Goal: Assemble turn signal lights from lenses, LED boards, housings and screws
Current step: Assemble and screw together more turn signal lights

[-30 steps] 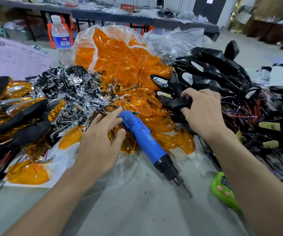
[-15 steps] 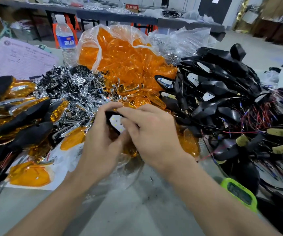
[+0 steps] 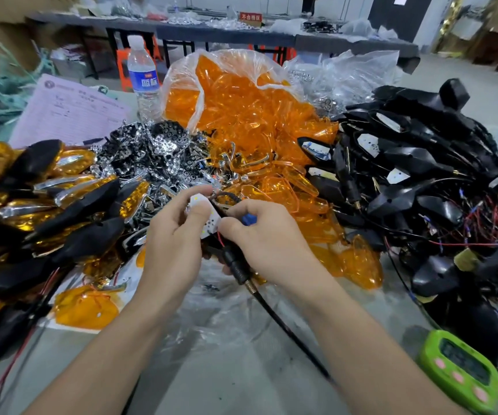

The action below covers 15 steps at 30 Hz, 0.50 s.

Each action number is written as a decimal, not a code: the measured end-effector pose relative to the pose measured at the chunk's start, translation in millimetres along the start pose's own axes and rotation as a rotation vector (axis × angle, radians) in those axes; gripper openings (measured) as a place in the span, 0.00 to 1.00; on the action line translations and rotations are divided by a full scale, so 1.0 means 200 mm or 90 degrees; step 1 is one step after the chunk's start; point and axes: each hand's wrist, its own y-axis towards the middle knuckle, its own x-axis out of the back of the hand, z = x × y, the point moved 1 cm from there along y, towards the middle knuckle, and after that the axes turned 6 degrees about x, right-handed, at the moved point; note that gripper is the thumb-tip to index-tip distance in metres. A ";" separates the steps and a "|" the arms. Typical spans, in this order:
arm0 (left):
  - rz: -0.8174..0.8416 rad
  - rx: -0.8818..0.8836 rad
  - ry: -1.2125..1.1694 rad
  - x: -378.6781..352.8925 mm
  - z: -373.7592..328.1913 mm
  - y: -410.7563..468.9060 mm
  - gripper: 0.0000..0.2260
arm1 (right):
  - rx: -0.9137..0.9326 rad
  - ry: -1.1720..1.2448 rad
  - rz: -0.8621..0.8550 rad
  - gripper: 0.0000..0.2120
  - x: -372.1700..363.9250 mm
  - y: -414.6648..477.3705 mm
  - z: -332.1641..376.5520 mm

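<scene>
My left hand point(image 3: 171, 250) and my right hand point(image 3: 268, 244) meet at the table's middle, both gripping one black housing with a white LED board point(image 3: 204, 215) in it. Its black stem and cable point(image 3: 241, 272) hang down between my wrists, with thin red wire showing. Behind lies a clear bag of orange lenses point(image 3: 241, 115), and loose lenses point(image 3: 295, 193) spill forward. Chrome reflectors point(image 3: 158, 157) are heaped at centre left. Black housings with boards and wires point(image 3: 421, 175) pile up on the right. A blue tool tip point(image 3: 249, 218) peeks behind my right hand.
Finished amber-and-black lights point(image 3: 32, 199) stack on the left. A water bottle point(image 3: 143, 79) and a pink paper sheet point(image 3: 68, 112) stand behind them. A green timer point(image 3: 463, 369) lies at the near right. An orange lens point(image 3: 86, 307) rests near my left forearm.
My right hand left the black pile with a housing and brought it to my left hand. The blue screwdriver is now mostly hidden. Both hands have turned the housing so its board faces up.
</scene>
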 end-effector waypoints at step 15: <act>0.036 0.020 0.014 -0.02 -0.02 0.00 0.10 | 0.116 -0.105 -0.152 0.12 -0.05 0.00 -0.11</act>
